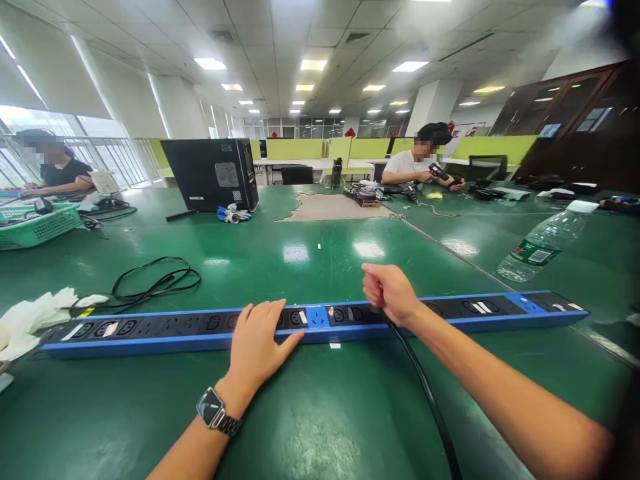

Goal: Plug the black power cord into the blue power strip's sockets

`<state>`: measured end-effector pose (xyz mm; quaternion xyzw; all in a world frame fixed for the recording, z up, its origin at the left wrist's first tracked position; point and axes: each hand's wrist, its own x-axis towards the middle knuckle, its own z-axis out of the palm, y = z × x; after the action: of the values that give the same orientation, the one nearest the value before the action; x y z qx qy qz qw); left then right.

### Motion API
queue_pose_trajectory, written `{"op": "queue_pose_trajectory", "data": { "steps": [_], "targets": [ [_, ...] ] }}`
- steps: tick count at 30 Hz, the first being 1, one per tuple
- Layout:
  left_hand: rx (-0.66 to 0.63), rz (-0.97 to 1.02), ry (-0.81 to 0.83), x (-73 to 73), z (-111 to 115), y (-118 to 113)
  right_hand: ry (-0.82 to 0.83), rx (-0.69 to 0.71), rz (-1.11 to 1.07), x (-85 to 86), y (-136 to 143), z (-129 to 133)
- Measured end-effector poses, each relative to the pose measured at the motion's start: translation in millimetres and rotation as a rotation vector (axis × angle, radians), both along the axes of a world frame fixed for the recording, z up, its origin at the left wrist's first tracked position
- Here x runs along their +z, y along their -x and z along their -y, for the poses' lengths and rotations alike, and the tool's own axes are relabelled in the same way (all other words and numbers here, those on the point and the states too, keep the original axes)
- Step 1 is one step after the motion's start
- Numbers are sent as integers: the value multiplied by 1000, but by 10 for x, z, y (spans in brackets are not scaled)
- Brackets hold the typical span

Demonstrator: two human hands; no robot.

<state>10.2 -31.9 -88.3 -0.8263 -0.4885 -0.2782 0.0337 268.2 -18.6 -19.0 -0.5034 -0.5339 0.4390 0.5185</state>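
A long blue-and-black power strip (190, 325) lies across the green table, with rows of sockets facing up. My left hand (260, 340), with a watch on the wrist, lies over the strip left of its middle. Its fingers rest across the top and the thumb stretches along the near edge. Just right of the middle, my right hand (391, 293) is closed in a fist at the sockets, around the end of a thick black power cord (425, 387). The fist hides the cord's end, so I cannot tell whether it sits in a socket. The cord runs down toward me.
A coiled black cable (155, 287) and white crumpled tissue (43, 320) lie at the left. Behind stand a black computer case (205, 175) and a green basket (45, 227). A plastic bottle (545, 243) leans at the right. Two people sit across the table, one holding a tool.
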Motion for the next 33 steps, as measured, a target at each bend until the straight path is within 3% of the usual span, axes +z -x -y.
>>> {"op": "queue_pose_trajectory", "data": {
  "steps": [2,4,8,10,12,14,17,19,21,23,27,30,33],
  "targets": [
    [5,0,17,7,6,1,-19,-57,46,-126,-24,9],
    [13,-2,36,21,17,-9,-47,-134,197,-86,-73,34],
    [31,-31,68,51,22,-5,56,-224,951,122,-224,109],
    [63,-63,85,64,-2,54,207,-174,1281,142,-305,156],
    [111,-101,106,75,-45,154,279,-33,1401,139,-379,198],
    [138,-135,133,83,-89,264,218,59,1383,199,-425,233],
    [127,-158,144,88,-127,364,50,-71,1228,451,-347,279],
    [120,-157,121,90,-128,372,-21,-119,1045,622,-131,306],
    [119,-153,104,91,-121,359,-15,-4,857,678,215,316],
    [113,-143,104,93,-123,359,74,132,726,587,619,291],
    [80,-101,147,110,-160,442,276,221,562,222,1268,134],
    [93,-113,165,136,-174,514,298,250,543,58,1510,-9],
    [124,-141,161,165,-160,531,283,254,660,22,1636,-131]
  ]
}}
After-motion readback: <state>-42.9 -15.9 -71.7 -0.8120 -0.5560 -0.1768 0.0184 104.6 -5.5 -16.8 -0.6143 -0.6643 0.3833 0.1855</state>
